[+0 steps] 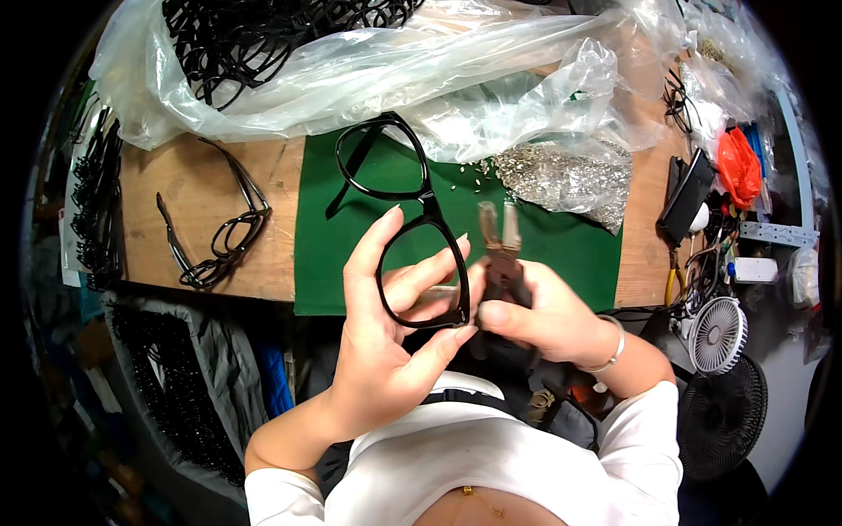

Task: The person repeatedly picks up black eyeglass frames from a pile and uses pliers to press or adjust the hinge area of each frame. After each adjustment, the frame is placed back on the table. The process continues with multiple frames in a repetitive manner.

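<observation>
A black eyeglass frame (428, 206) is held up over the green mat (338, 254) by my left hand (377, 337). The thumb and fingers are closed around its near rim, with fingers showing through the rim opening. One temple arm stretches out behind the far rim. Just to the right, my right hand (548, 316) grips a pair of pliers (502, 250), its jaws pointing away from me and parted. The pliers are slightly blurred. Beyond them, a clear bag of small metal parts (570, 180) lies on the mat, with several pieces spilled at its left side.
Another pair of glasses (230, 237) sits on the wooden table (140, 193) at left. Crumpled plastic (351, 79) and a pile of black frames (237, 35) cover the back. At right are a phone (686, 197), a red bag (738, 167) and a small white fan (717, 336).
</observation>
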`<state>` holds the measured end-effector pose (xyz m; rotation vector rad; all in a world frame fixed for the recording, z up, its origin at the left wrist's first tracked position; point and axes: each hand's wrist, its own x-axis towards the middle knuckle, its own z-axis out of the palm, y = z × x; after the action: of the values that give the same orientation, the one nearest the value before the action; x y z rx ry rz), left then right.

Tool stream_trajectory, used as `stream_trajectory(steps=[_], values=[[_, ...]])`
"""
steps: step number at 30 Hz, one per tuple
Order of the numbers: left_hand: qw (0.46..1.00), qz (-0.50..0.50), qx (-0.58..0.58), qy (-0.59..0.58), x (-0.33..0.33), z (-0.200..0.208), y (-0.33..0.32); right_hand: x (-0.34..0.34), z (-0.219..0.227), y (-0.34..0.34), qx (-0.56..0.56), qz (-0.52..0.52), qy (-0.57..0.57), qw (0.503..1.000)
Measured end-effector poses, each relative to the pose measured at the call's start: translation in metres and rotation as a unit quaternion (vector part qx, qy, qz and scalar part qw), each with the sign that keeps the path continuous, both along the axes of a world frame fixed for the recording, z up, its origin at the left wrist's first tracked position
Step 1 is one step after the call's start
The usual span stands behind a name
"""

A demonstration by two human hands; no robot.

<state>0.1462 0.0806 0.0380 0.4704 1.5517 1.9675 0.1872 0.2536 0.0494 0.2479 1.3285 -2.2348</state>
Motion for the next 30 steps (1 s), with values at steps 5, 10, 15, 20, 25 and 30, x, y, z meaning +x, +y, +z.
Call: stream_trajectory(steps=[5, 10, 15, 20, 25, 30], values=[[0.997, 0.003, -0.014, -0.069, -0.006, 0.016, -0.008, 0.008, -0.002, 0.019, 0.281, 0.168, 0.093, 0.94], [0.996, -0.046, -0.026, -0.072, -0.007, 0.014, -0.008, -0.003, 0.007, 0.014, 0.264, 0.279, 0.099, 0.918], [0.994, -0.058, -0.047, -0.074, -0.007, 0.012, -0.008, -0.006, 0.009, 0.014, 0.304, 0.312, 0.128, 0.891], [0.994, -0.053, -0.059, -0.075, -0.006, 0.008, -0.008, -0.007, 0.009, 0.01, 0.367, 0.308, 0.122, 0.869], [0.993, -0.05, -0.085, -0.071, -0.006, 0.008, -0.004, -0.002, -0.001, 0.013, 0.379, 0.295, 0.147, 0.865], [0.987, -0.05, -0.137, -0.061, -0.01, 0.007, -0.006, -0.003, -0.017, 0.037, 0.327, 0.291, 0.083, 0.895]])
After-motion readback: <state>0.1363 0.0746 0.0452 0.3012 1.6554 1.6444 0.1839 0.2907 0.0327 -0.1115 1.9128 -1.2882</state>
